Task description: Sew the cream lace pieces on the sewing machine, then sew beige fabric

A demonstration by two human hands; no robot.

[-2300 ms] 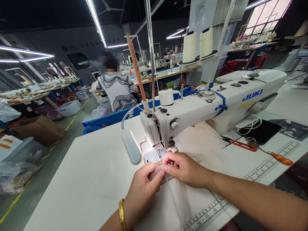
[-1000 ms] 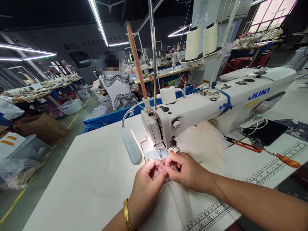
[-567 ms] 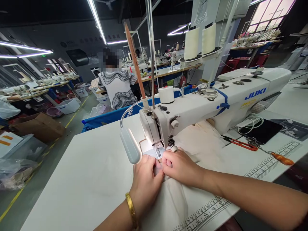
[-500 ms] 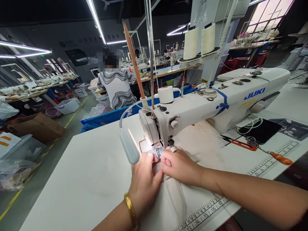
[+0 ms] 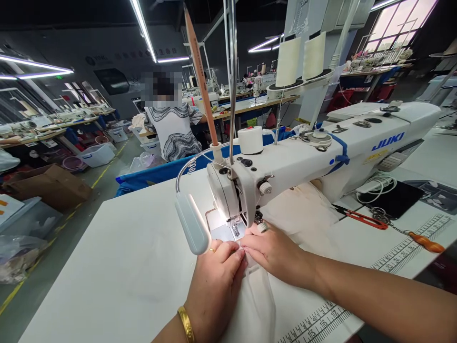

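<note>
Head view: hands (image 5: 246, 264) on sheer, filmy fabric (image 5: 262, 305).

We are in a garment sewing workshop. Just beyond our hands (image 5: 246, 267) stands an industrial sewing machine (image 5: 321, 152) on a white worktable (image 5: 117, 257) with printed rulers (image 5: 407, 247). Above it rise thread cones (image 5: 302, 59). Farther off to the left, a person (image 5: 171, 128) sits at rows of similar tables (image 5: 246, 105) under strip lights (image 5: 143, 28).
</note>
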